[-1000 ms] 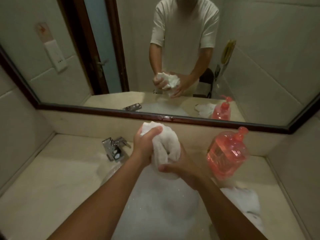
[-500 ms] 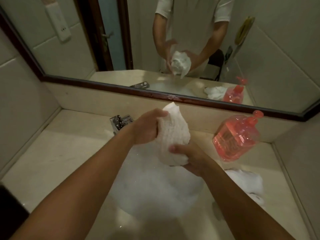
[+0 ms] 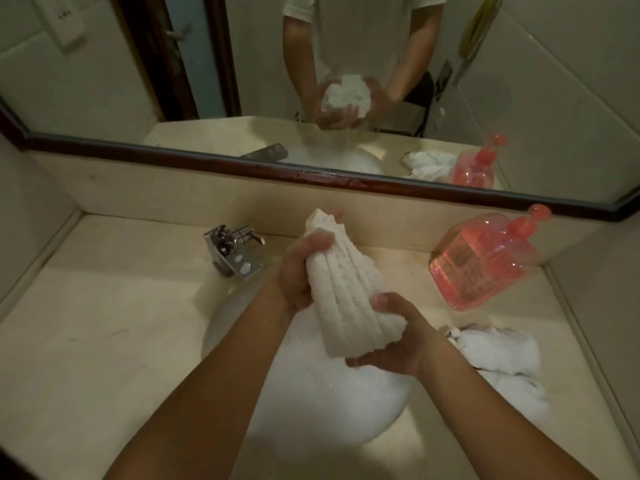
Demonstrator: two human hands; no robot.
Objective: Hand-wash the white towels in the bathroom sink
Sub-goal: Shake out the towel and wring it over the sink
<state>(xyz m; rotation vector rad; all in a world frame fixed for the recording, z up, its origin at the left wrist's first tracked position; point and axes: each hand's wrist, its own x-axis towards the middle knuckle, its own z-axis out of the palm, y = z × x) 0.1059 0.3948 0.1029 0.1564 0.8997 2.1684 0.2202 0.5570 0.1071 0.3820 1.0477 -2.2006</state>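
Head view — left hand (image 3: 300, 271) and right hand (image 3: 398, 344), fingers clamped round 1 bunched towel (image 3: 349, 296) above the sink (image 3: 221, 323).

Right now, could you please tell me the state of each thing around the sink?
held towel: bunched into pleats, gripped at both ends.
left hand: grips the towel's upper end.
right hand: holds its lower end.
sink: filled with white foam.
faucet: no stream visible.
soap bottle: pump on, pink liquid inside.
second towel: crumpled on the counter, right of the sink.
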